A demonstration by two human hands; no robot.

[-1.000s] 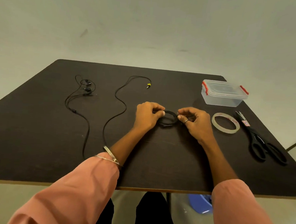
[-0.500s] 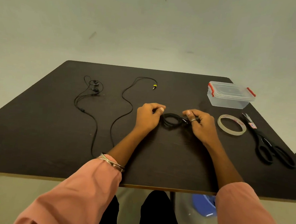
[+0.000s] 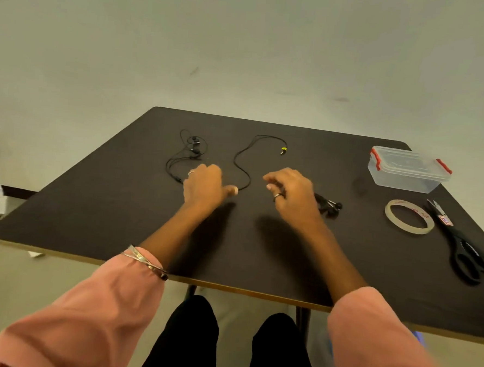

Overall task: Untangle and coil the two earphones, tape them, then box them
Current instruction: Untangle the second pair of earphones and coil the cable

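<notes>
Sleeves of pink cloth fill my lower view, with both forearms reaching forward over the near edge of the dark table. I read the left hand as hovering low over the table with fingers loosely curled and nothing in its grasp; its thumb points right, close to a bend of the loose earphone. The right hand is likewise relaxed, fingers bent and released, holding nothing. Just right of it, the coiled earphone lies on the table, partly hidden by the hand. Farther right sit the tape roll, flat, and the scissors beside it. Beyond the hands, the loose earphone runs uncoiled, its yellow-tipped plug at the far end. At the far right stands the closed clear box.
</notes>
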